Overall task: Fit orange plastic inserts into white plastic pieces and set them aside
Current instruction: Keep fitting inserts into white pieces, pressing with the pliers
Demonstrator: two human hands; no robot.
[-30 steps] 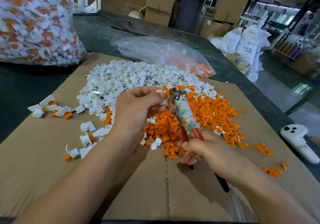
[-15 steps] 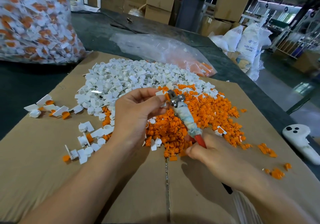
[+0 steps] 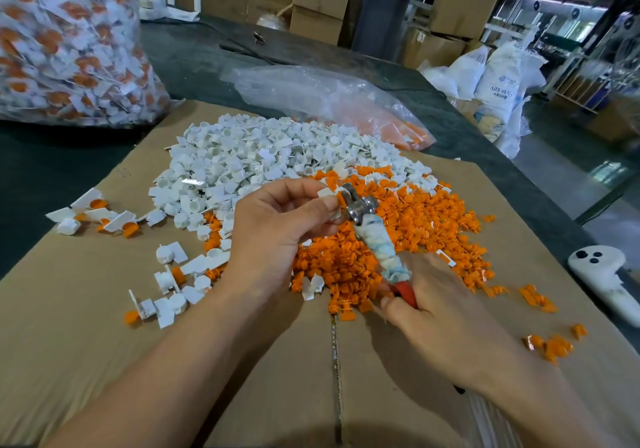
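The left hand pinches 1 white piece at its fingertips; the right hand grips the pliers, whose jaws meet the orange insert just beyond those fingertips. Squeeze squarely, steadily.

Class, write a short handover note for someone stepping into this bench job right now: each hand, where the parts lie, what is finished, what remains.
Left hand: pinching a white piece with an orange insert at the tool's metal head.
Right hand: gripping the pliers by the red handles.
Parts: white pile at the far side of the cardboard, orange pile to its right.
Done: a few assembled pieces set aside on the left; bag of finished ones far left.
Left: press this one, set it aside, work through both piles.
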